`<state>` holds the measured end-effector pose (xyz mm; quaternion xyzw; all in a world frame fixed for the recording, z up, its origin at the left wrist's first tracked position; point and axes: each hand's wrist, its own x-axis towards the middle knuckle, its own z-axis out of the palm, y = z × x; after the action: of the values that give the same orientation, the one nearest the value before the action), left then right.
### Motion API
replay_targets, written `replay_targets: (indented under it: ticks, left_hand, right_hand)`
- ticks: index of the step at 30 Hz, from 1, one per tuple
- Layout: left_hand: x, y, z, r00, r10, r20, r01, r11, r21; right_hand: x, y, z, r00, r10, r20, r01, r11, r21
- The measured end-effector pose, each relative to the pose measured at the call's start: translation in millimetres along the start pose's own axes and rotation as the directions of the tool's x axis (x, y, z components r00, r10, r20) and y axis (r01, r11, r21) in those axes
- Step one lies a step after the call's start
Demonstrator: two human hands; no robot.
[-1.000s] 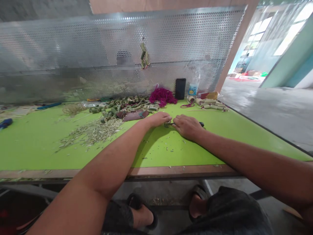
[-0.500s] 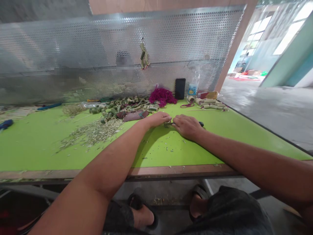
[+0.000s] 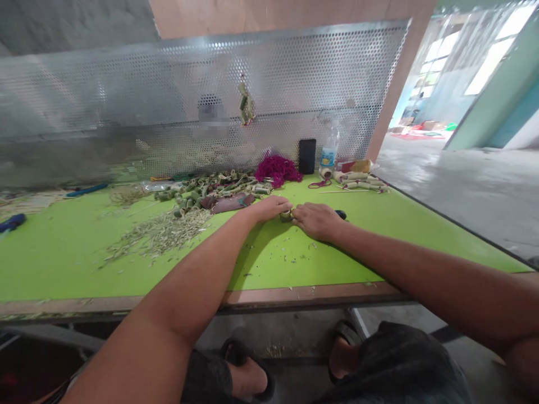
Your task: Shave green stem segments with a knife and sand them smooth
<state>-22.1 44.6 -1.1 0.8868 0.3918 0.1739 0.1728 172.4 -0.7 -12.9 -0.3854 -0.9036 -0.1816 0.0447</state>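
Observation:
My left hand (image 3: 274, 207) is closed on a short green bamboo piece (image 3: 286, 216) held low over the green tabletop. One pale open end of the piece shows by my fingertips. My right hand (image 3: 318, 220) is wrapped round a dark-handled tool (image 3: 341, 214), whose handle end sticks out behind the fist. The working end of the tool cannot be made out, as my right fingers lie right up against the bamboo. Small shavings (image 3: 290, 259) dot the table in front of both hands.
Left of my hands lie a heap of shavings (image 3: 166, 233), many bamboo pieces (image 3: 189, 202) and a brown sheath-like item (image 3: 231, 203). Behind are purple cord (image 3: 278, 169), a phone (image 3: 307, 156), a plastic bottle (image 3: 328, 154) and strung pieces (image 3: 364, 182). A perforated metal panel (image 3: 286, 73) closes the back.
The right hand has moved slightly left, closer to the bamboo piece, and the thin shaft that showed between the hands is now hidden. The bamboo piece shows more clearly. The view has shifted slightly.

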Motion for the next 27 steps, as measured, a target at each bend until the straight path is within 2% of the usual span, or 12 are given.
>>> replay_targets:
  ticks: [6, 15, 22, 27]
  left_hand:
    - [1.7, -5.8, 2.3, 1.000, 0.021, 0.009, -0.021, 1.000, 0.002]
    - [-0.6, 2.3, -1.8, 1.000, 0.020, 0.018, -0.020, 0.999, 0.037]
    - [3.5, 5.4, 2.1, 0.999, -0.030, -0.032, 0.034, 0.991, 0.128]
    - [0.9, 13.5, -0.8, 1.000, -0.027, 0.007, 0.026, 0.983, 0.180]
  right_hand:
    - [-10.4, -1.7, -5.9, 0.985, 0.131, -0.115, -0.129, 0.991, 0.026]
    - [0.6, 3.5, 4.4, 0.999, 0.037, -0.006, -0.037, 0.999, 0.014]
    - [-7.9, 1.5, -1.6, 0.988, 0.105, -0.113, -0.104, 0.994, 0.011]
    - [-6.9, 0.1, -0.5, 0.991, 0.092, -0.097, -0.092, 0.996, 0.006]
